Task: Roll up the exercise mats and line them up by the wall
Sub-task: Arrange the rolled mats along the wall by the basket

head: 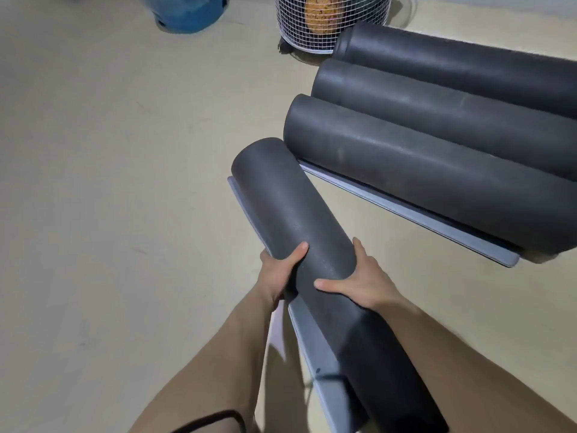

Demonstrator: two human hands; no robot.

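I hold the rolled mat [290, 214] with both hands around its middle, and it points away from me toward the three rolled mats [437, 170] that lie side by side on the floor [93, 182] at the far right. My left hand [281, 270] grips it from the left side with the thumb on top. My right hand [365, 282] grips it from the right with the thumb laid across it. The other fingers go under the roll, so I cannot see them. The mat looks like thick foam, so I judge it light, soft and a little springy, with a matt skin that should not slip. Its weak point is the loose outer flap [315, 339], pale grey, which hangs free on the left and may let the roll open. I think it is better to press this flap closed and to carry the roll near the middle, so that neither end drops.
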